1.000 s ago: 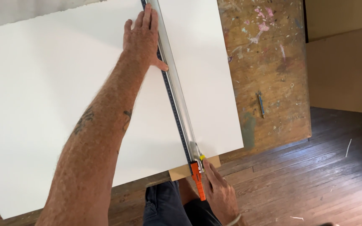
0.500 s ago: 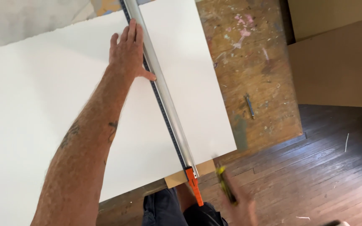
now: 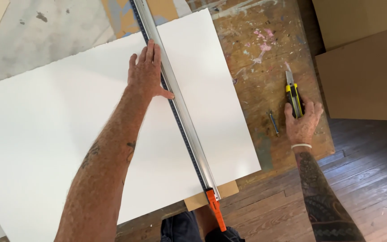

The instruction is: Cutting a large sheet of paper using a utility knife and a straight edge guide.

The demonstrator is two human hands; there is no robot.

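On the paint-stained workbench the left hand presses flat, fingers together, on a long metal straightedge over a large white sheet, probably light and easily creased; the right hand grips a yellow utility knife, best held by its handle.

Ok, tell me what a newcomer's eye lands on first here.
A big white sheet fills the left of the paint-stained bench, with a long metal ruler running across it. The left hand presses flat beside the ruler. To the right, the right hand holds a yellow knife on the bench.
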